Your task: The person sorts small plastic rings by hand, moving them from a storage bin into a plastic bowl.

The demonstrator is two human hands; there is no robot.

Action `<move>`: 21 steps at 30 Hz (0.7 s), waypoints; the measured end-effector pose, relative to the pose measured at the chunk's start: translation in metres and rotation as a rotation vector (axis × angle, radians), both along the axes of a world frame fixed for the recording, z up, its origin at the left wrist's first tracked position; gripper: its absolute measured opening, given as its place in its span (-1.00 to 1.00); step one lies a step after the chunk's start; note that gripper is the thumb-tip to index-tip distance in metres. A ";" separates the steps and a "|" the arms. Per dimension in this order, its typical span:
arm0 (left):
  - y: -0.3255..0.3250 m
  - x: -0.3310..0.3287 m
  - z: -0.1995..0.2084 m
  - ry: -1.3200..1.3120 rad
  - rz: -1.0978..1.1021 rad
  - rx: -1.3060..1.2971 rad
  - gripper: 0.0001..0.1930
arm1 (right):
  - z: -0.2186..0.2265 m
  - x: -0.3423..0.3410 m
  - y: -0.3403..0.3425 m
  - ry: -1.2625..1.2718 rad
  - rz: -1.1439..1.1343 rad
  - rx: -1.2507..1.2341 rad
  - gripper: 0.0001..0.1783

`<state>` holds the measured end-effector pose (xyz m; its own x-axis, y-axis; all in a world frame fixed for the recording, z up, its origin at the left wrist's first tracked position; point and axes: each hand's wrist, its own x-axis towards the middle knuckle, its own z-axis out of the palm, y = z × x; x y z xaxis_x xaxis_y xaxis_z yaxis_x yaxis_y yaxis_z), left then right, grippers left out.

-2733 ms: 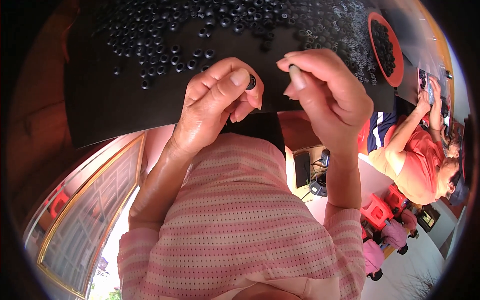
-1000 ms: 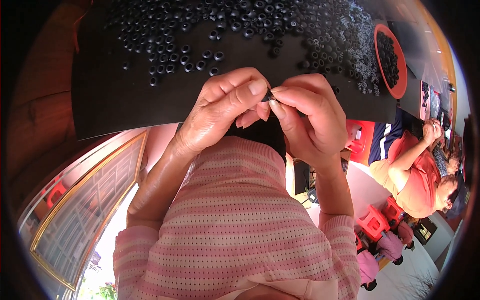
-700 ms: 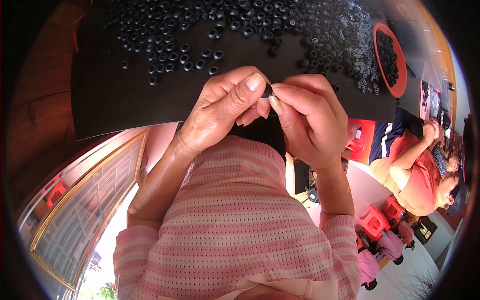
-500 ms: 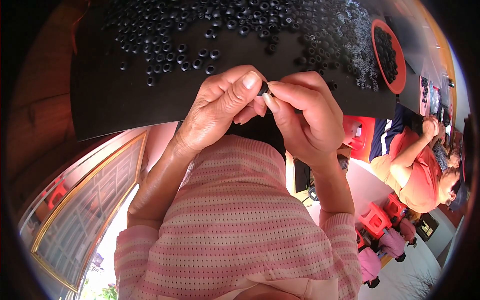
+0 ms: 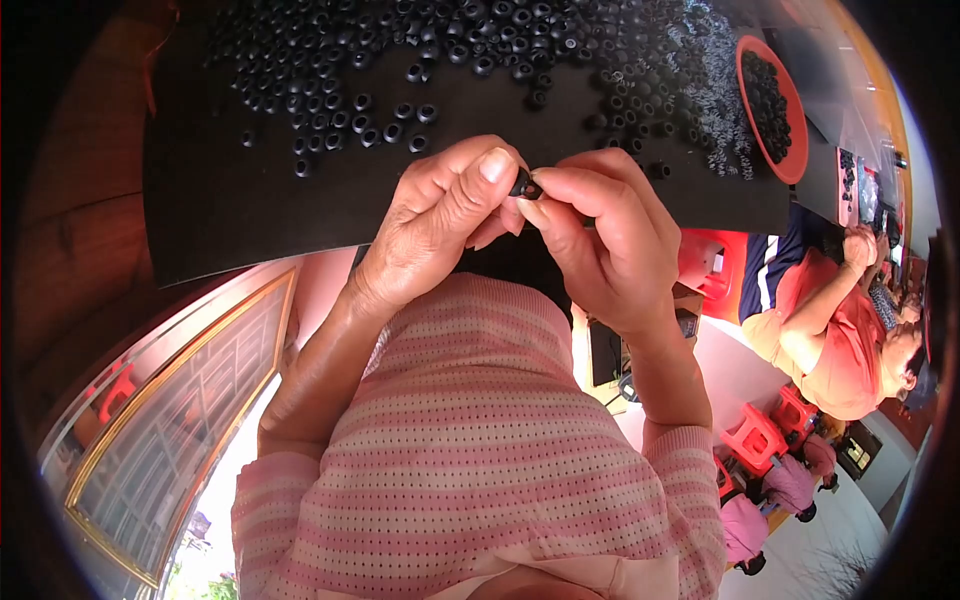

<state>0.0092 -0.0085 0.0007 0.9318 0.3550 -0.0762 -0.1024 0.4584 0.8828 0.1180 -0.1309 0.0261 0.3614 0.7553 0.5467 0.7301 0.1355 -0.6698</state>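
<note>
Between my hands, above the near edge of the black table, is a small black ring-shaped piece [image 5: 520, 184]. My left hand [image 5: 430, 215] is closed on it, the thumb on top and the fingers curled below. From the right, the forefinger and thumb of my right hand [image 5: 620, 235] touch the piece's rim, slightly apart from each other. The piece's opening shows towards the right fingertips. Whether anything small sits inside it, I cannot tell. Beyond my hands, many similar black pieces [image 5: 400, 55] lie loose on the table [image 5: 240, 215].
A heap of small shiny grey pieces [image 5: 725, 120] lies at the table's right. Beside it, an orange-red bowl [image 5: 797, 165] holds more black pieces. A person in an orange top [image 5: 825, 350] sits at the right, near red stools [image 5: 755, 438]. A gold-framed panel [image 5: 180, 390] stands at the left.
The black piece has turned, so more of its opening shows. My right thumb has shifted nearer to me and left, away from the forefinger tip. My left hand has barely moved.
</note>
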 end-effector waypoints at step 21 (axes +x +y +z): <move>0.004 -0.003 0.003 0.062 -0.090 0.031 -0.57 | 0.022 0.017 -0.002 0.135 0.131 -0.195 -0.69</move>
